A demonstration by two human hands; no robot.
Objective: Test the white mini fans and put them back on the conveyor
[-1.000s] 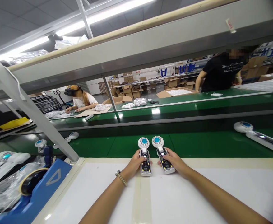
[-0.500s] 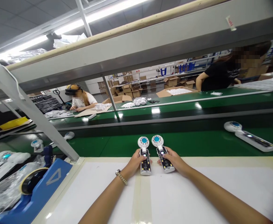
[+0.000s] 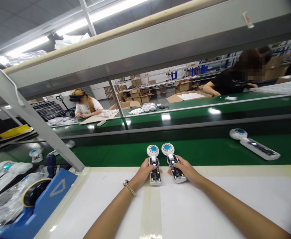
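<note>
My left hand is shut around a white handheld device with a round head and blue centre. Its body shows a dark circuit board with small lights. My right hand holds a matching device tilted slightly the other way. The two round heads stand side by side, apart, reaching over the edge of the white work surface. My fingers hide part of each body. A beaded wristband sits on my left wrist.
A green conveyor belt runs just beyond the bench, carrying similar devices at right and left. A blue fixture and plastic-wrapped white items stand at left. A grey steel frame crosses above. Beyond, co-workers sit at another belt among cardboard boxes.
The devices on the belt have moved left. My hands and the two devices have barely moved. The co-worker at far right now leans lower over the far belt.
</note>
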